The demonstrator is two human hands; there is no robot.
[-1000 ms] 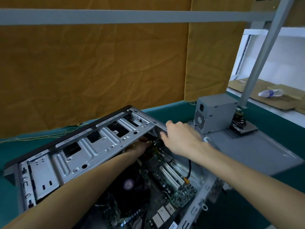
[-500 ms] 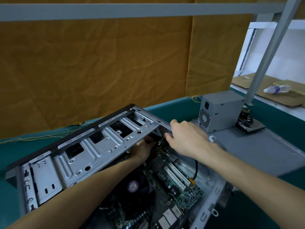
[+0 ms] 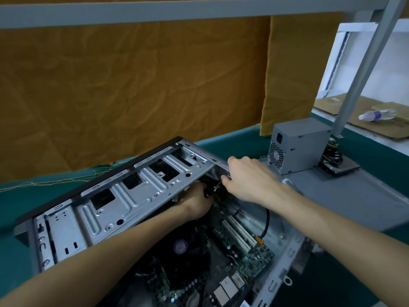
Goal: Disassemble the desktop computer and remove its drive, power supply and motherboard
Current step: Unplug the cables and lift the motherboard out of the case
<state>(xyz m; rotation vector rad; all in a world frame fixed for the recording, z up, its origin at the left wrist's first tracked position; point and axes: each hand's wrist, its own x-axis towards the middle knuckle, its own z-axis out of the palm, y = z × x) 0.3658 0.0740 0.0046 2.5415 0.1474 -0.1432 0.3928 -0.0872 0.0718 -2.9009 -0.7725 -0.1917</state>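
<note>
- We see the open computer case (image 3: 285, 258) lying on the green table (image 3: 365, 156), its inside facing up toward us.
- A silver metal drive cage (image 3: 124, 200) is tilted up over the left side of the case, its far edge raised.
- Our right hand (image 3: 250, 178) holds the far right corner of that drive cage, fingers curled over its edge.
- Our left hand (image 3: 197, 202) reaches in under the raised cage, just above the far end of the motherboard (image 3: 239, 247); the fingertips are hidden by the cage, so we cannot tell whether they pinch anything.
- The motherboard sits in the bottom of the case, with white slots (image 3: 239, 233) running along its right part and a dark round fan (image 3: 181, 247) to their left.
- A black cable (image 3: 266, 222) curves down from below our right wrist to a yellow plug at the board's right edge.
- The grey power supply (image 3: 298, 145) stands outside the case, on a flat grey panel (image 3: 345, 196) to the right, with a bundle of wires behind it.
- A wrinkled mustard-yellow cloth (image 3: 132, 89) hangs behind the table.
- Far right, a plastic bottle (image 3: 376, 115) lies on cardboard.
</note>
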